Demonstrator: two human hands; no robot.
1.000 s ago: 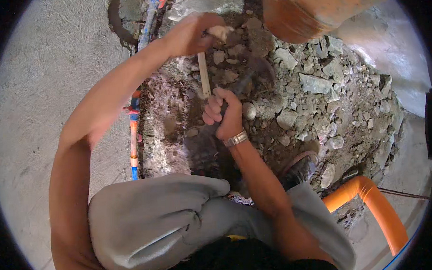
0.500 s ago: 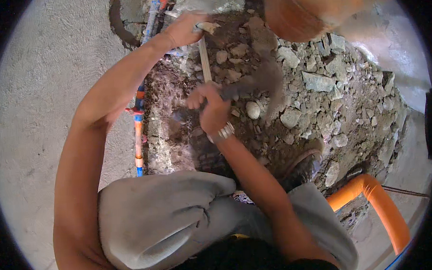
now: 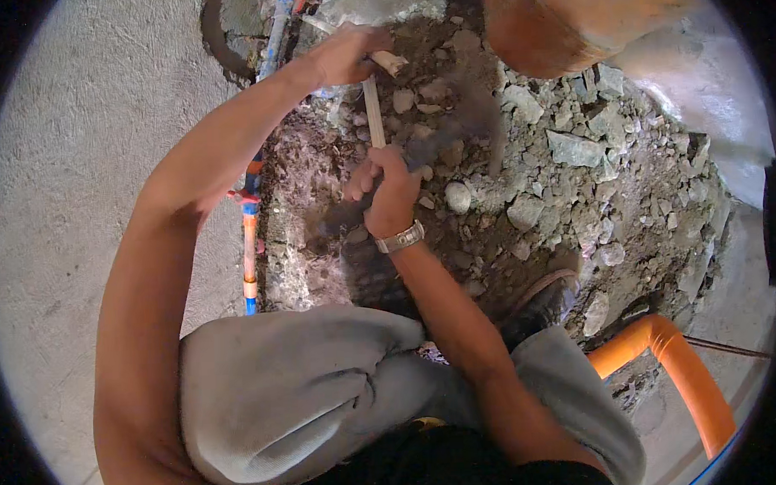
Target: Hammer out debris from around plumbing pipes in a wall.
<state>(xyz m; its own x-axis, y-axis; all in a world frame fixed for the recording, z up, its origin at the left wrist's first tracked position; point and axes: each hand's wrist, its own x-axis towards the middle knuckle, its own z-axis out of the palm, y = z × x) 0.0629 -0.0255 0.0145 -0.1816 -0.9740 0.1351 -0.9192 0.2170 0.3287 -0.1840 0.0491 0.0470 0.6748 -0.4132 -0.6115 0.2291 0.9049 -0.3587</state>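
My left hand (image 3: 347,54), at the top, is closed round a pale wooden piece (image 3: 389,64) whose blunt, rough end sticks out to the right. Below that fist a pale, straight wooden handle (image 3: 373,113) runs down to my right hand (image 3: 393,193). The right fingers are curled, with the thumb lying along the handle's lower end. Beside and beneath this hand stretches a long dark shape (image 3: 440,147), smeared by motion; it looks like a tool head, but its kind is unclear. Whether the two wooden pieces are joined is hidden by the left hand.
Broken stones and soil (image 3: 574,185) fill the ground ahead and right. A blue and orange pipe (image 3: 249,239) runs along the concrete floor (image 3: 70,194) at left. An orange bent pipe (image 3: 665,340) lies lower right, and a large terracotta-coloured cylinder (image 3: 543,32) stands at the top.
Both hands have shifted slightly right, the wooden pieces moving with them. The rough end shows more fully beyond my left fist. The dark shape stays blurred.
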